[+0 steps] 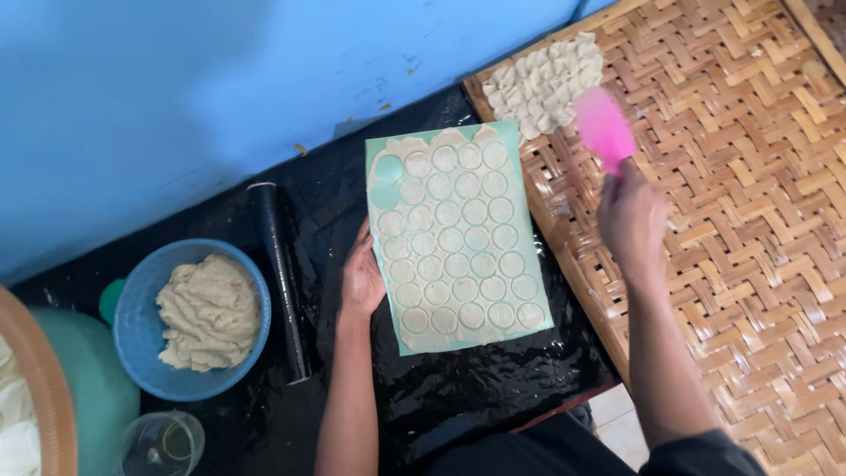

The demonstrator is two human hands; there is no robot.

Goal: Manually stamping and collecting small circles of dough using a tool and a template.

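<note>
You have the big woven bamboo tray [723, 264] on your right, and on its far corner lies a heap of cut dough rounds [548, 81]. Beside the tray, on the black plastic sheet [441, 397], lies the pale green mat [458, 238] with the rolled dough sheet [454, 240] on it, already cut into many circles; one round near the top left corner is lifted out, so the green shows there.

To do this step well, I think you should keep the mat steady with your left hand [362, 280] and slide the pink spatula [604, 129] flat under each round, so that it does not stretch or tear. Put the rounds on the tray not too much one over another, because soft dough may stick.

Your left hand rests on the left edge of the mat, fingers loosely bent, holding nothing. Your right hand [631, 220] is above the tray, its fingers closed around the handle of the spatula, whose blade is blurred and points toward the heap.

Further left are the black rolling pin [280, 273] and the blue bowl [141, 353] with raw dough [210, 313].
</note>
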